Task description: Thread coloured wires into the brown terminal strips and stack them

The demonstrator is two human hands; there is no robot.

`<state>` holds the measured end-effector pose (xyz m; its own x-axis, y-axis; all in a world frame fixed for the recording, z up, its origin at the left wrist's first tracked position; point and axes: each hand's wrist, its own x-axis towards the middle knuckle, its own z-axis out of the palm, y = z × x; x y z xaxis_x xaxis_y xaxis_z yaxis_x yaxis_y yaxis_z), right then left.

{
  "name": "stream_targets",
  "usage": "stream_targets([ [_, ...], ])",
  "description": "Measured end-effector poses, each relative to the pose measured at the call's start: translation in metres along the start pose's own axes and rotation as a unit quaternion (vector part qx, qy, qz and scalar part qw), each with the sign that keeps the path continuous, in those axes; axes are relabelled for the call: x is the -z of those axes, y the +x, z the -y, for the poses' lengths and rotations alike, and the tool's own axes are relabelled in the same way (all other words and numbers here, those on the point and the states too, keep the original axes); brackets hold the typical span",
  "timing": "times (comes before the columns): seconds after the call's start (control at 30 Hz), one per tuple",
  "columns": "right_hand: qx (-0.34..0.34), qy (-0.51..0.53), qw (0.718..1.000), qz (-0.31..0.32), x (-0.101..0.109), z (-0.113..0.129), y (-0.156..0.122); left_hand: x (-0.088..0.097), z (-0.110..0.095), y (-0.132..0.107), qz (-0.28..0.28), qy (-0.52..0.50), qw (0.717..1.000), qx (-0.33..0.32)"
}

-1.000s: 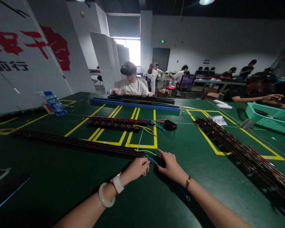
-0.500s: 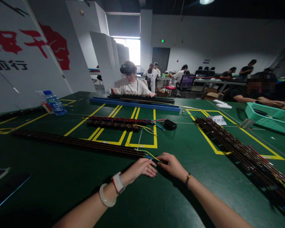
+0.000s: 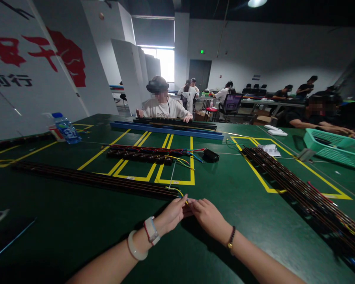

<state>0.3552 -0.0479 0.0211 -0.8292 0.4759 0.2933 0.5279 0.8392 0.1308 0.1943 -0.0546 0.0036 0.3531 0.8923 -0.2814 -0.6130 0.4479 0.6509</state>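
A long dark rail strip point(image 3: 97, 182) with copper-coloured lines lies across the green table. From its right end curves a yellow-green wire point(image 3: 178, 191), and a white cable tie point(image 3: 172, 173) sticks up beside it. My left hand point(image 3: 172, 215) is closed on the wire, thumb on top and fingers underneath. Against its fingertips, my right hand point(image 3: 209, 216) pinches at the wire's end; the tip itself is mostly hidden between the fingers. The blue wire end is covered by my left hand.
Beyond lies a bundle of strips point(image 3: 139, 154) with coloured wires and a black connector point(image 3: 211, 155). Another strip bundle point(image 3: 296, 185) runs down the right side. A green basket point(image 3: 337, 152), a water bottle point(image 3: 66, 128) and a blue channel point(image 3: 168, 131) stand farther off. A person point(image 3: 162, 106) sits opposite.
My left hand has turned from lying palm-down over the wires to gripping the wire thumb-up. My right hand has come slightly left and down, and the hands now meet.
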Motion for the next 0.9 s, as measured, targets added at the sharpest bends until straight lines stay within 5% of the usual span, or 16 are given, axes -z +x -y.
stream_targets([
  [0.27, -0.119, 0.046, 0.991, 0.030, 0.037, 0.017, 0.009, 0.006, 0.002, 0.002, -0.037, 0.016, 0.999, 0.005],
  [0.57, -0.201, 0.056, 0.966, 0.151, 0.027, 0.025, 0.006, -0.003, -0.005, -0.008, 0.016, 0.041, 0.999, 0.013],
  [0.77, -0.262, 0.080, 0.947, 0.165, 0.046, 0.003, 0.008, 0.000, -0.004, -0.009, 0.020, 0.074, 0.997, 0.029],
  [0.9, -0.247, 0.003, 0.962, 0.114, 0.034, -0.026, 0.005, 0.000, -0.005, -0.011, 0.022, 0.096, 0.995, 0.025],
])
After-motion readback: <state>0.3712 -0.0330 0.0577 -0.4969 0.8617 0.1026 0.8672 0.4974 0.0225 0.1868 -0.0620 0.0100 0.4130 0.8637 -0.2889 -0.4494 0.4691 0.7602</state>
